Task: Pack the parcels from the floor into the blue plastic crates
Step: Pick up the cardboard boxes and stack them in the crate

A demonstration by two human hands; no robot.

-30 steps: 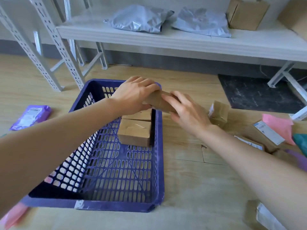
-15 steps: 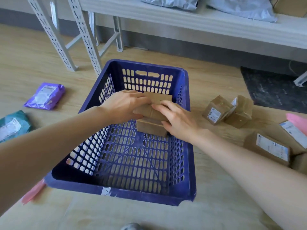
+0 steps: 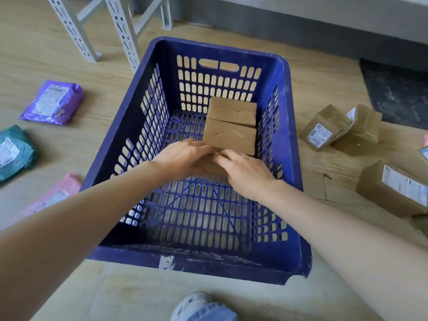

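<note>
A blue slotted plastic crate (image 3: 286, 126) stands on the wooden floor in front of me. Two brown cardboard parcels (image 3: 231, 126) lie in a row along its right inner wall. Both my hands are down inside the crate on a third brown parcel (image 3: 212, 167), set just in front of those two. My left hand (image 3: 185, 156) grips its left side and my right hand (image 3: 245, 171) covers its right side with curled fingers. Most of that parcel is hidden under the hands.
On the floor at right lie several brown boxes with labels (image 3: 324, 130) (image 3: 393, 188). At left lie a purple mailer (image 3: 53, 101), a teal mailer (image 3: 14, 151) and a pink mailer (image 3: 53, 195). Grey rack legs (image 3: 122, 31) stand behind the crate; a dark mat (image 3: 398, 93) is far right.
Both hands have brought the brown parcel from above the crate's rim down onto its floor, in front of the two boxes. My view has tilted downward.
</note>
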